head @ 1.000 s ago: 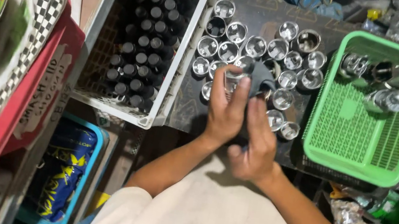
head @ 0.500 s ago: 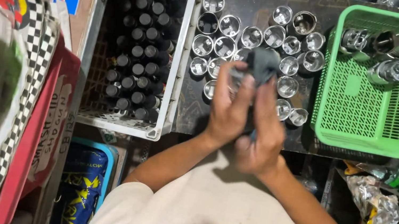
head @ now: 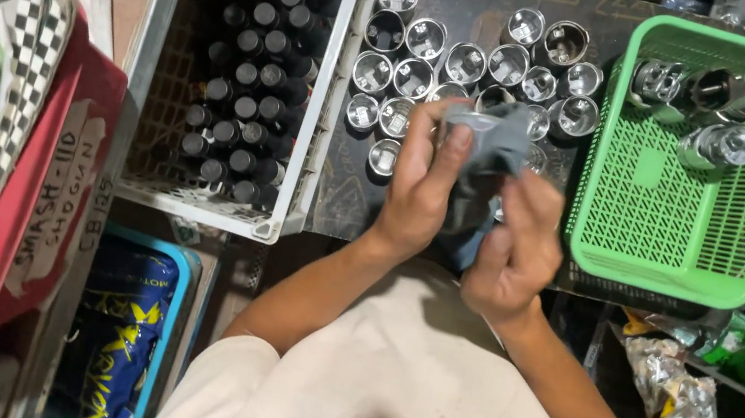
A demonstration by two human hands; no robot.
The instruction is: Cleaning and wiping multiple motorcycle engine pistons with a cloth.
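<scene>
Both hands are closed around a grey cloth [head: 493,149] bunched between them: the left hand [head: 422,182] pinches its upper fold, the right hand [head: 517,248] curls around the lower part. Whatever is wrapped inside is hidden (so its long axis and heading cannot be told). The cloth itself runs from the left fingertips down toward the right palm. Wiping well here seems to call for a firm left-hand hold while the right twists. Shiny metal cups [head: 421,41] stand just beyond the fingers; a green basket [head: 672,259] sits beside the right hand.
</scene>
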